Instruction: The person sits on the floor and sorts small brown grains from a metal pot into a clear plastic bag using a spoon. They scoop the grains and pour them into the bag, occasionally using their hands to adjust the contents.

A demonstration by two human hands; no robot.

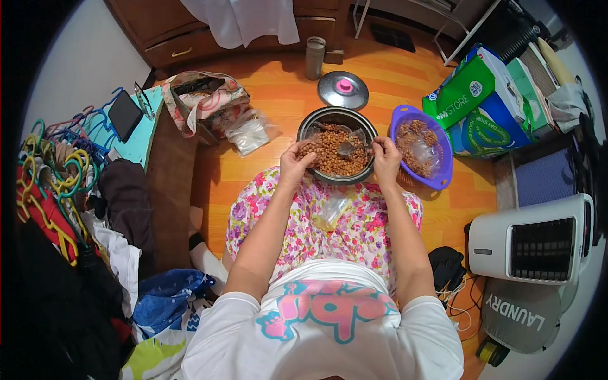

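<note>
A dark round pot (337, 179) stands before me, full of brown peanuts or beans (332, 159). A metal spoon (346, 149) rests among them, and clear plastic (319, 127) shows around their edge. At the pot's left rim, my left hand (295, 165) pinches clear plastic, its thumb over the nuts. My right hand (386, 154) is at the right rim with fingertips together; what lies between them is too small to make out. Beside it, a purple plastic basket (445, 161) holds several clear bags of the same nuts (418, 142). Clear plastic bags (332, 209) lie on my lap.
A metal lid with a pink knob (344, 85) lies behind the pot, near a grey tumbler (314, 59). Left are a patterned bag (209, 107) and clear plastic bags (249, 135). Right stand a green-and-blue shopping bag (479, 102) and a white air cooler (527, 240).
</note>
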